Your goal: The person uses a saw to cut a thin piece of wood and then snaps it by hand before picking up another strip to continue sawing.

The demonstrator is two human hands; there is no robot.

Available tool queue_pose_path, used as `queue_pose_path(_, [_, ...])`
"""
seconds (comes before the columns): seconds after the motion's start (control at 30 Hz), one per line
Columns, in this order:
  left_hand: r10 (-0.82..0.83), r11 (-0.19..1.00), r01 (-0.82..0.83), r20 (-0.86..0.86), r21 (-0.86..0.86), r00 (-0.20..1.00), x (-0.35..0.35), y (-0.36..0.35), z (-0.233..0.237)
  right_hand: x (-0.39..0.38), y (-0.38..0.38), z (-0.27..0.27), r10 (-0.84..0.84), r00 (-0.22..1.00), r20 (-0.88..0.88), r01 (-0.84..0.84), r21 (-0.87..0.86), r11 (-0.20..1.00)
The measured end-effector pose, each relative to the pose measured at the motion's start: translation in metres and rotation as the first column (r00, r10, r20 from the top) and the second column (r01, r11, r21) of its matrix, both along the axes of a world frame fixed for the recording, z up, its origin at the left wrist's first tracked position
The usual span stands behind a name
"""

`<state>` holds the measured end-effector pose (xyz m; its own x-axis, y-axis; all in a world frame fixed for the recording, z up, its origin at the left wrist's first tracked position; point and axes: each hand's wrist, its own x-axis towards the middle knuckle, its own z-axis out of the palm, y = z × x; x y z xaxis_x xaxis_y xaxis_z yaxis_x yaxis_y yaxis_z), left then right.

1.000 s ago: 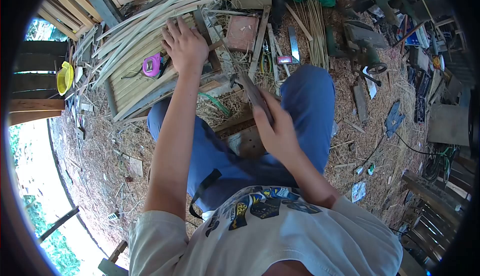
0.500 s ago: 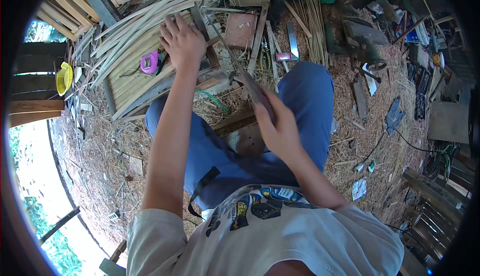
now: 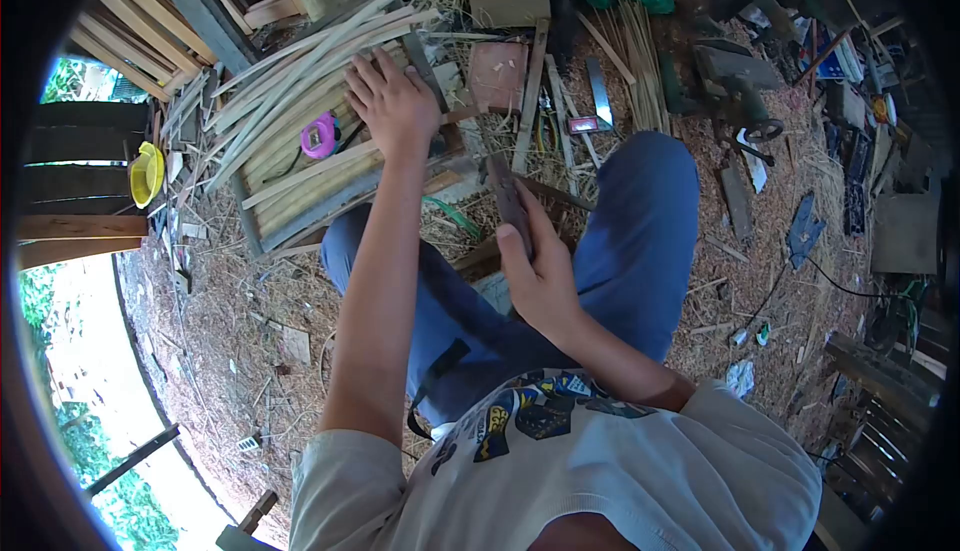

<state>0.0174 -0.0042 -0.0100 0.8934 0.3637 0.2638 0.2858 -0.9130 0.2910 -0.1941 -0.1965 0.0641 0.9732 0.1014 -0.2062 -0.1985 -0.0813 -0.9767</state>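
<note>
2 bare hands are held out in front of the body, and both are seen from above. The left hand [image 3: 398, 106] is laid palm down, fingers spread, on the wooden panel [image 3: 310, 219]; a brown strip [image 3: 460, 114] juts out beside its wrist, and whether it is pressed by the palm cannot be told. The right hand [image 3: 540, 266] is closed around a dark handle [image 3: 511, 203] — thumb on the near side, fingers wrapped over the other. The handle is held tilted between the blue-trousered knees [image 3: 645, 216], and what is fixed at its far end cannot be made out. Just left of the left hand, a pink tape measure [image 3: 320, 137] is rested on the panel, below a heap of pale strips [image 3: 290, 71]. Beyond the right knee, a metal square [image 3: 600, 96] is seen near a bundle of thin sticks [image 3: 645, 66].
</note>
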Motion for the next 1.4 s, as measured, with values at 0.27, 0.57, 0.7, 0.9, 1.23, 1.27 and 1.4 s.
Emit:
queue_pose_path(0.27, [0.016, 0.999, -0.016, 0.009, 0.034, 1.0, 0.001, -0.002, -0.001, -0.053, -0.018, 0.014, 0.026, 1.0, -0.016, -0.026, -0.034, 0.999])
queue_pose_path(0.57, [0.02, 0.999, -0.022, 0.04, 0.046, 0.999, 0.004, -0.001, -0.003, -0.066, -0.014, 0.011, -0.028, 0.999, 0.045, 0.029, -0.015, 0.999])
queue_pose_path(0.7, [0.029, 0.999, -0.03, 0.028, 0.04, 0.999, 0.007, -0.001, -0.002, -0.04, -0.007, 0.02, -0.018, 1.0, 0.01, 0.019, -0.119, 0.993])
queue_pose_path(0.9, [0.015, 0.987, 0.013, 0.174, -0.161, 0.985, 0.009, 0.007, -0.005, -0.034, -0.033, 0.002, -0.071, 0.994, 0.087, 0.08, -0.109, 0.991])
queue_pose_path(1.23, [0.192, 0.979, -0.148, 0.38, -0.142, 0.905, 0.014, 0.01, -0.009, -0.023, -0.054, 0.011, -0.013, 1.0, -0.023, 0.012, -0.006, 1.0])
queue_pose_path(1.27, [0.18, 0.983, -0.149, 0.375, -0.112, 0.909, 0.014, 0.009, -0.007, -0.026, -0.055, 0.013, -0.003, 0.999, -0.042, 0.003, -0.013, 1.0])
queue_pose_path(1.4, [0.191, 0.981, -0.194, 0.286, -0.018, 0.939, 0.018, 0.002, -0.01, -0.037, -0.057, 0.011, -0.025, 0.998, -0.05, 0.027, 0.044, 0.999])
